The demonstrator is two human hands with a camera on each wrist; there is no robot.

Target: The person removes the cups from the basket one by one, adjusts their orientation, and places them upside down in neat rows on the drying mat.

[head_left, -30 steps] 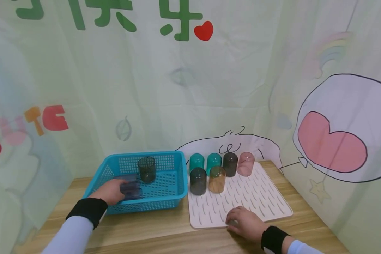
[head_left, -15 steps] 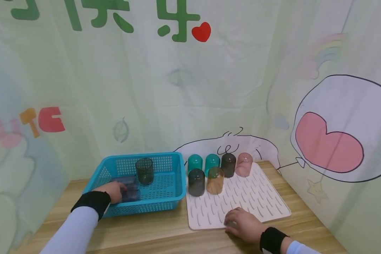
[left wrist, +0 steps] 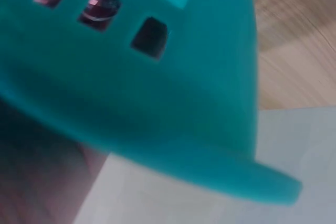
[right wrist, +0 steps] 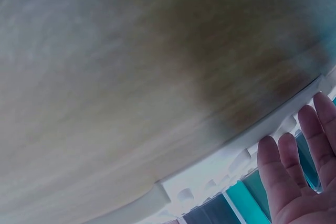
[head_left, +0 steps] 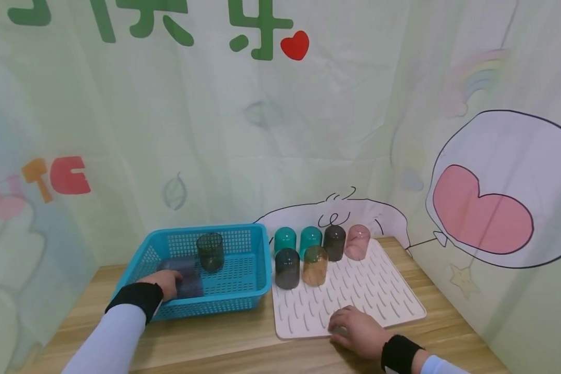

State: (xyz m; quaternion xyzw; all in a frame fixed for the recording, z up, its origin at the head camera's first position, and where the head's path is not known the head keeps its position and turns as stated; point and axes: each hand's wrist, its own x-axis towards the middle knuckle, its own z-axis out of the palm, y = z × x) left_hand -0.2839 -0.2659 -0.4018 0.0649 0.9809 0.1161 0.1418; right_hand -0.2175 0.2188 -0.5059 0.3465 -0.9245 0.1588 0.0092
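My left hand [head_left: 167, 283] reaches over the near left rim of the blue plastic basket [head_left: 243, 300] and touches dark purplish see-through cups [head_left: 189, 285] lying on their sides; its fingertips are partly hidden. Behind them, a smoky dark cup [head_left: 210, 252] stands in the basket. The left wrist view is mostly filled by the basket wall [left wrist: 205, 77]. My right hand [head_left: 359, 331] rests at the front edge of the white ridged mat [head_left: 355, 291], fingers loosely bent, holding nothing. In the right wrist view, that hand's fingers [right wrist: 275, 177] show beside the mat's edge.
Upside-down cups stand on the mat's back left: two teal cups [head_left: 285, 241], a dark brown cup [head_left: 334, 243], a pink cup [head_left: 357, 242], a dark grey cup [head_left: 287, 269] and an amber cup [head_left: 315, 266]. A printed curtain [head_left: 215, 130] hangs behind the wooden table [head_left: 243, 343].
My left hand has sunk lower into the basket by its near left rim. The purplish cups under it have shifted slightly left. My right hand has stayed in place.
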